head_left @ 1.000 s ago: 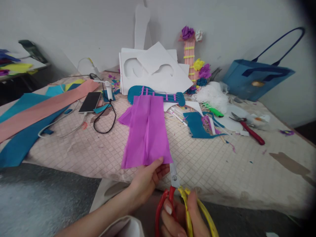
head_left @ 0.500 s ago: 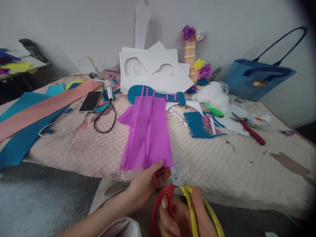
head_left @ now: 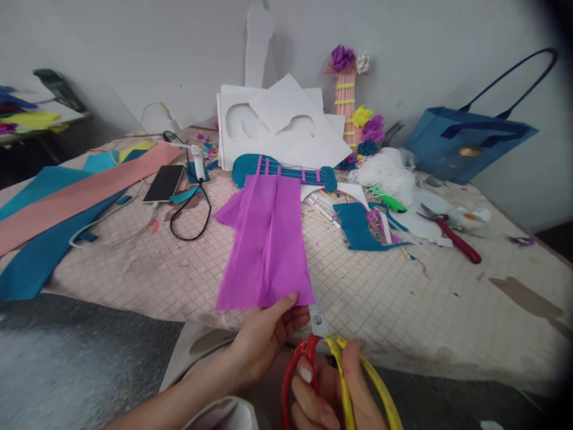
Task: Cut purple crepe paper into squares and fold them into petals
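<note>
A magenta crepe paper sheet [head_left: 273, 245] lies over the near part of the table, its far end against a blue guitar-shaped piece [head_left: 244, 170]. My left hand [head_left: 264, 340] pinches the sheet's lower right corner, thumb on top and fingers beneath. In my right hand [head_left: 331, 388] are scissors [head_left: 319, 322] with one red and one yellow handle. Their blades point away from me at the sheet's right corner, partly hidden by the paper. My right fingers wrap round the handles.
A phone [head_left: 163, 184], a black cord loop and coloured paper strips [head_left: 80, 191] lie left. White boards [head_left: 286, 137] lean at the back. Blue scraps [head_left: 358, 227], white string [head_left: 389, 176], red-handled pliers [head_left: 456, 239] and a blue bag [head_left: 447, 143] are right.
The scissor handles have drawn slightly closer together as my right fingers shifted. My left hand and the magenta sheet have barely moved.
</note>
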`<action>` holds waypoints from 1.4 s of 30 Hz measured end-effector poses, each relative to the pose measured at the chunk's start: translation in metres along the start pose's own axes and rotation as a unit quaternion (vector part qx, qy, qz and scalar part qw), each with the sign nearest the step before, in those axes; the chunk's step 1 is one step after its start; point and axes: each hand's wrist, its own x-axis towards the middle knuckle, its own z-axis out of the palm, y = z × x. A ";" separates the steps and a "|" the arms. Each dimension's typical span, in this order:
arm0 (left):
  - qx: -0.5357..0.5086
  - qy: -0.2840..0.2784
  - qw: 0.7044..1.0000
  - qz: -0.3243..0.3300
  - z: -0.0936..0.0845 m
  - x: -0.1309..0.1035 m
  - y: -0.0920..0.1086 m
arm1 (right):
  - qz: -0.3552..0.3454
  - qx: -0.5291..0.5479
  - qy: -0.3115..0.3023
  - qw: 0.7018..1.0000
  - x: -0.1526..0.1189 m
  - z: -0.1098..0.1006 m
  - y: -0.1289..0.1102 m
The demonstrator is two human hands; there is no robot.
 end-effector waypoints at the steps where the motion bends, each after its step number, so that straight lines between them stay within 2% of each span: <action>1: 0.004 -0.002 1.000 0.005 0.000 0.000 0.000 | -0.002 0.003 -0.001 1.000 0.000 0.002 0.000; 6: 0.022 -0.008 1.000 0.008 -0.002 -0.001 -0.001 | -0.012 0.015 -0.005 1.000 0.002 0.008 0.000; 9: 0.019 -0.013 1.000 -0.009 -0.002 -0.003 -0.002 | -0.021 0.018 -0.002 1.000 0.003 0.005 0.001; 15: 0.023 -0.022 0.999 -0.027 -0.005 -0.005 -0.001 | -0.023 0.023 -0.035 0.999 0.005 0.001 -0.001; 21: 0.051 -0.031 0.998 -0.018 -0.008 -0.007 -0.001 | -0.019 0.025 -0.012 0.999 0.007 0.008 -0.004; 27: 0.089 -0.021 0.996 0.003 -0.012 -0.008 -0.002 | -0.019 0.018 -0.011 1.000 0.007 0.004 -0.001; 32: 0.111 -0.018 0.994 0.014 -0.012 -0.010 -0.001 | -0.015 0.013 0.015 1.000 0.005 0.003 0.002; 42: 0.117 -0.007 0.993 -0.009 -0.014 -0.014 0.000 | -0.013 0.005 -0.006 1.000 0.009 0.003 -0.003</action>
